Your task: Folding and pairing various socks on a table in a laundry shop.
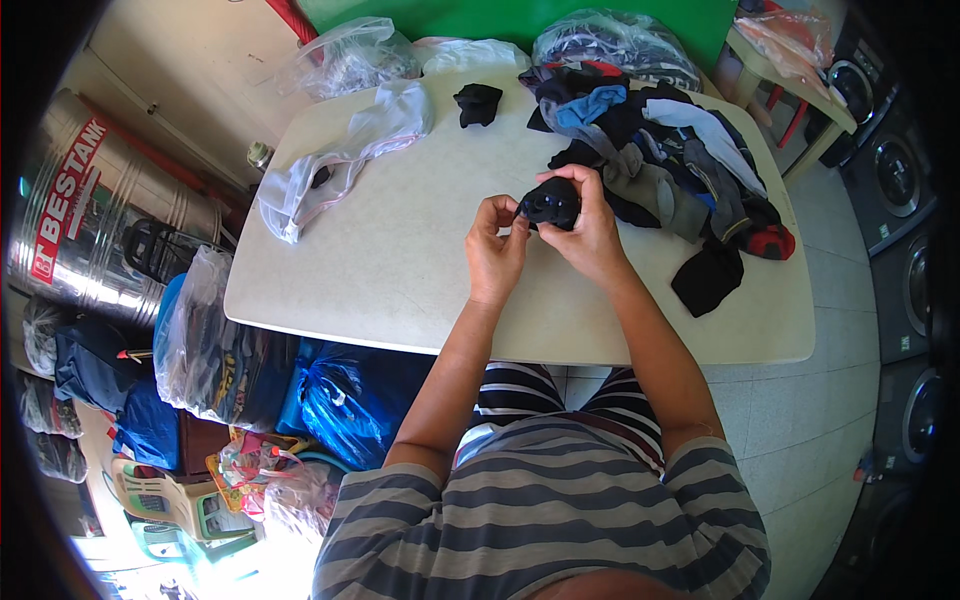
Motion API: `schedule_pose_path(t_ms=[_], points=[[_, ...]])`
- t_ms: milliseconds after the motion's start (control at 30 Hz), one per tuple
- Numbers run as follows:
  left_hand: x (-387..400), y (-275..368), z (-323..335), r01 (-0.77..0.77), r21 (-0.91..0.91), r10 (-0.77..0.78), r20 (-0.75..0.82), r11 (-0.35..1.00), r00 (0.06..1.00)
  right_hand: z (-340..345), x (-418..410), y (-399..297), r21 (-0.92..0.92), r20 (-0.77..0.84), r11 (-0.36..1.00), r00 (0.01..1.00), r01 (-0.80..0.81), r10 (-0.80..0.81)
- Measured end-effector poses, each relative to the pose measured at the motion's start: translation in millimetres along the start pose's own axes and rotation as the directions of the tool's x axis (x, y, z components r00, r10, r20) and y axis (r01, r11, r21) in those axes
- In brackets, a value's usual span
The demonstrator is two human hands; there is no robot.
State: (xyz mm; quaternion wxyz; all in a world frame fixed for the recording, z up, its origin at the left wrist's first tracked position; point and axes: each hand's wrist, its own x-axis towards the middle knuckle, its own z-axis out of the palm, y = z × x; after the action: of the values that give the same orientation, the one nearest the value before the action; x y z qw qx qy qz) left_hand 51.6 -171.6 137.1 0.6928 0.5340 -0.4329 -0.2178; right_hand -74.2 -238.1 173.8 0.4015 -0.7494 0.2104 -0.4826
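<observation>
A small black cloth bundle (552, 202) is between my two hands above the table (360, 277). My left hand (499, 244) pinches its left edge with thumb and fingertips. Around its top and right side curls my right hand (589, 225), thumb below. To the right lies a heap of mixed clothes (667, 165), black, grey, white and blue, with a black folded cloth (707, 278) at its near edge. Another folded black cloth (478, 105) rests by itself near the far edge. A white mesh laundry bag (337, 165) is spread at the far left, a dark item inside it.
Clear plastic bags of laundry (615, 45) line the table's far side. Left of the table stand a large metal tank (112, 210), a plastic-covered pile of clothes (217, 345) and a blue plastic bag (352, 405). Front-loading machines (896, 172) line the right side.
</observation>
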Motion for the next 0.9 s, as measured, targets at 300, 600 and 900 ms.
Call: schedule_pose_path(t_ms=[300, 600, 900], points=[[-8.1, 25.6, 4.9, -0.427, 0.214, 0.412, 0.112, 0.878, 0.904, 0.2, 2.5, -2.4, -0.211, -0.242, 0.972, 0.958, 0.100, -0.151], [11.6, 38.2, -7.1, -0.324, 0.386, 0.214, 0.301, 0.864, 0.929, -10.3, 2.2, 0.6, -0.352, -0.085, 0.919, 0.972, 0.178, -0.221], [13.7, 51.0, -37.7, -0.205, 0.311, 0.033, 0.480, 0.928, 0.877, -16.0, 4.3, -5.9, 0.044, 0.227, 0.999, 0.974, -0.012, 0.001]])
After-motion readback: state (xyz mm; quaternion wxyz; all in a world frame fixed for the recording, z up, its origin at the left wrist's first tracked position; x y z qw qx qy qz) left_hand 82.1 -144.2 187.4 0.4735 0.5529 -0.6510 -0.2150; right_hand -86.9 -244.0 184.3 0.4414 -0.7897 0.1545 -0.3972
